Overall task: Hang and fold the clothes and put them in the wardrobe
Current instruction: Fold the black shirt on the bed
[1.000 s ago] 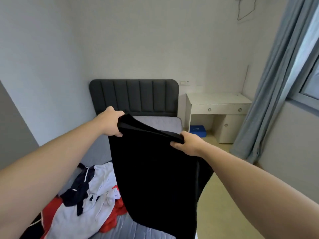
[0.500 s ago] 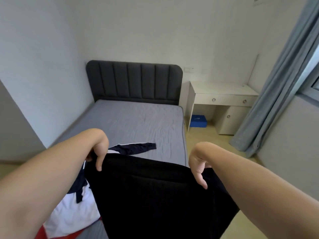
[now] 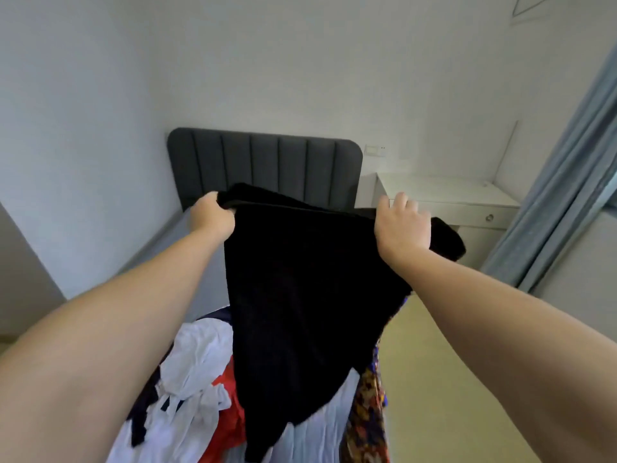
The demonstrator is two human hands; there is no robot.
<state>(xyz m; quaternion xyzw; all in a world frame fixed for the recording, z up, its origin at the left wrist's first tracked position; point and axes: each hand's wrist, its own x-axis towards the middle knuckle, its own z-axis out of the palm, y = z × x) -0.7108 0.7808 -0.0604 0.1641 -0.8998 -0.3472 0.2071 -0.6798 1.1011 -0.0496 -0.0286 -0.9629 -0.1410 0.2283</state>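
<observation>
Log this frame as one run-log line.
phase: held up, unfolded | left hand: grips black garment top corner | right hand: grips opposite top corner | garment: hangs above clothes pile on bed

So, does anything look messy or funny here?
Yes. A crumpled white-and-navy garment and a red garment lie heaped on the grey bed, unfolded, and a patterned orange-and-blue cloth droops over its edge. The black garment that the left hand and right hand hold up hangs lopsided.
</observation>
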